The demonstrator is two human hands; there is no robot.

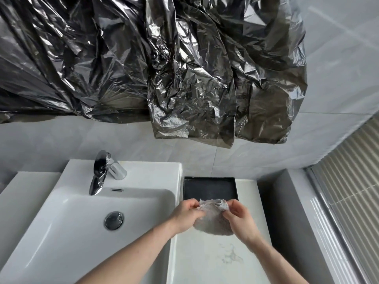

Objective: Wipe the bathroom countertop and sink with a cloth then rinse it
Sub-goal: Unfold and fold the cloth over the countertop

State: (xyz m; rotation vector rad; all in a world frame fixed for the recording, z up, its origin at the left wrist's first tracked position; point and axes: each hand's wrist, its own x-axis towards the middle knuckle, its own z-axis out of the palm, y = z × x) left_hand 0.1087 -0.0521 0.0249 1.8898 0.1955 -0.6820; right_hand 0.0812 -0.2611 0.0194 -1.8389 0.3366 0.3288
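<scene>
A small fluffy grey cloth point(212, 220) hangs above the white marble countertop point(215, 261), just right of the sink. My left hand point(185, 215) pinches its upper left corner and my right hand point(240, 219) pinches its upper right corner, so the cloth is spread between them. The white rectangular sink point(67, 222) lies to the left, with a chrome drain plug point(114, 220) in its basin and a chrome faucet point(102, 173) at the back. No water runs from the faucet.
A black square tray point(210, 190) sits on the countertop right behind the cloth, against the tiled wall. Crinkled black plastic sheeting point(164, 68) hangs over the wall above. A grey ledge point(287, 212) and a ribbed panel point(352, 191) border the counter's right side.
</scene>
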